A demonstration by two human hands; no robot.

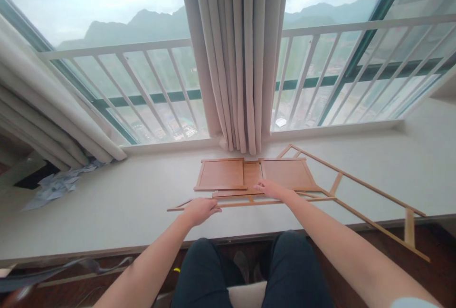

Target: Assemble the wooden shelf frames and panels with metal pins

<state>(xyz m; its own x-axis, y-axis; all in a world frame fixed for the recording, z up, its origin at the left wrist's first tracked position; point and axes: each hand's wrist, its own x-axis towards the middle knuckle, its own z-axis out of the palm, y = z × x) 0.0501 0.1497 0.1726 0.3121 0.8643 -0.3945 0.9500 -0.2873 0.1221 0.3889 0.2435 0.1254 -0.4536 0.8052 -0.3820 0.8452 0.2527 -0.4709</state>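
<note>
A long narrow wooden frame (pixel 235 204) lies along the near part of the white window ledge. My left hand (pixel 201 210) is closed around its left part, thumb and fingers at the near rail. Over the brown wooden panels, my right hand (pixel 270 188) has its fingers pressed together. What they hold, if anything, is too small to make out. The left panel (pixel 223 174) and right panel (pixel 287 173) lie flat on the ledge, with another wooden piece (pixel 252 171) showing between them. A ladder-like wooden frame (pixel 337 184) slants across the right side, its end reaching past the ledge edge.
Curtains (pixel 235 51) hang in the middle, another curtain (pixel 53 99) at left. A white railing (pixel 124 49) stands before the windows. Crumpled pale sheets (pixel 59 184) lie at the ledge's left end. My knees (pixel 204 260) are close below the edge, and a dark strap (pixel 71 267) lies lower left.
</note>
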